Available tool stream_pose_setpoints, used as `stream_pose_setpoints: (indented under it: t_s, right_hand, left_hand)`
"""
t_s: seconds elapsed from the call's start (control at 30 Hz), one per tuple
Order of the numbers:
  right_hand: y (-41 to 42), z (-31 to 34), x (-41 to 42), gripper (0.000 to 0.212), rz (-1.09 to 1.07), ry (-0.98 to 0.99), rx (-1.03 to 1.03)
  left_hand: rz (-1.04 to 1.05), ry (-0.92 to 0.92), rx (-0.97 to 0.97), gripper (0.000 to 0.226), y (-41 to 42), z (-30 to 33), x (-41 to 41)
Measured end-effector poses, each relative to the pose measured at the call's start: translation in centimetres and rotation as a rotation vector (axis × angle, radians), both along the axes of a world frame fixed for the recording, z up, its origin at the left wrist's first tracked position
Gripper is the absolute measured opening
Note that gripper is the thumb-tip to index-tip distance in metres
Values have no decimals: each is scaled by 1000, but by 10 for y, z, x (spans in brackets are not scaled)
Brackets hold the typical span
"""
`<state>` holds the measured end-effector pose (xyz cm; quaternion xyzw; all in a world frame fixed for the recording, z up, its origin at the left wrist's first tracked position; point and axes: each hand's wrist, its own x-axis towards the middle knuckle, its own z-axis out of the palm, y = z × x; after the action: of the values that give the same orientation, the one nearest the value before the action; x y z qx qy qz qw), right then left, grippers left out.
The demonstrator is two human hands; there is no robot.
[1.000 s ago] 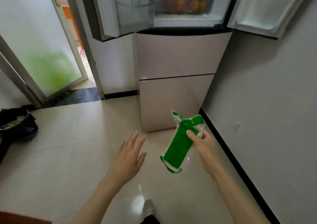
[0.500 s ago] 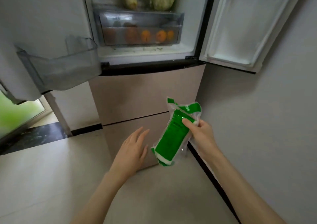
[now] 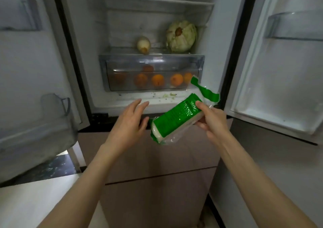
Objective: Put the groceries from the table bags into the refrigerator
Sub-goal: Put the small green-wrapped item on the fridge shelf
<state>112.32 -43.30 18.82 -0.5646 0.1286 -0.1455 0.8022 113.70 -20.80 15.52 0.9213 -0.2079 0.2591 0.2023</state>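
Fridge (image 3: 97, 81) stands with both upper doors swung wide, its lit compartment facing the camera. The right hand (image 3: 212, 121) grasps a green packet (image 3: 176, 119) by its upper end, thumb on top and fingers (image 3: 201, 125) curled beneath; the packet slants down to the left in the air, just in front of the fridge's lower sill and outside the compartment. The left hand (image 3: 129, 121) hovers beside the packet's lower end, fingers straight and released, holding nothing; whether it touches the wrapper I cannot tell. Inside, a clear drawer (image 3: 152, 60) holds several oranges (image 3: 158, 80). On the shelf above it sit a cabbage (image 3: 181, 35) to the right and an onion (image 3: 143, 44) to the left, well apart. Green crumbs (image 3: 172, 95) lie on the white ledge in front of the drawer. Clear bins (image 3: 52, 116) hang on the door insides
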Motion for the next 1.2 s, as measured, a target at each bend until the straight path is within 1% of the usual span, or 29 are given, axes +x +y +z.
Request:
stream_pose_setpoints:
  t_s: [0.2, 0.33, 0.47, 0.53, 0.63, 0.73, 0.77, 0.83, 0.87, 0.97, 1.03, 1.07, 1.13, 1.2]
  right_hand:
    - [-14, 66, 96, 6, 67, -80, 36]
    - [-12, 101, 151, 10, 52, -133, 222]
    - [-2, 127, 207, 18, 54, -158, 418]
    - [5, 135, 232, 22, 15, -144, 471]
    - [20, 140, 263, 26, -68, -116, 493]
    - [34, 141, 292, 13, -113, -104, 492]
    - [38, 141, 300, 19, -121, -101, 485]
    - [47, 141, 313, 35, -155, -88, 448]
    - [51, 140, 318, 40, -177, -77, 414]
    - [58, 136, 327, 44, -155, -76, 306]
    - [56, 132, 329, 42, -81, -87, 244]
    - [54, 131, 328, 41, -48, -92, 175]
    - [48, 127, 327, 39, -14, -84, -73]
    - [40, 123, 324, 52, -8, -65, -381]
  left_hand:
    - [114, -122, -78, 47, -8, 73, 92]
    - [218, -128, -106, 47, -1, 106, 142]
    - [266, -80, -13, 47, 3, 118, 194]
    - [268, -65, 38, 48, 6, 118, 222]
    - [286, 23, 94, 49, 9, 117, 259]
    - [303, 90, 110, 50, 13, 114, 287]
    - [309, 98, 124, 50, 15, 111, 295]
    - [328, 79, 174, 48, 20, 103, 305]
    - [340, 50, 202, 51, 22, 98, 308]
    - [348, -69, 208, 74, 25, 89, 311]
    - [343, -89, 184, 73, 25, 88, 313]
    - [341, -93, 177, 72, 25, 88, 313]
    - [342, -121, 171, 74, 25, 87, 313]
    - [348, -143, 171, 73, 25, 84, 314]
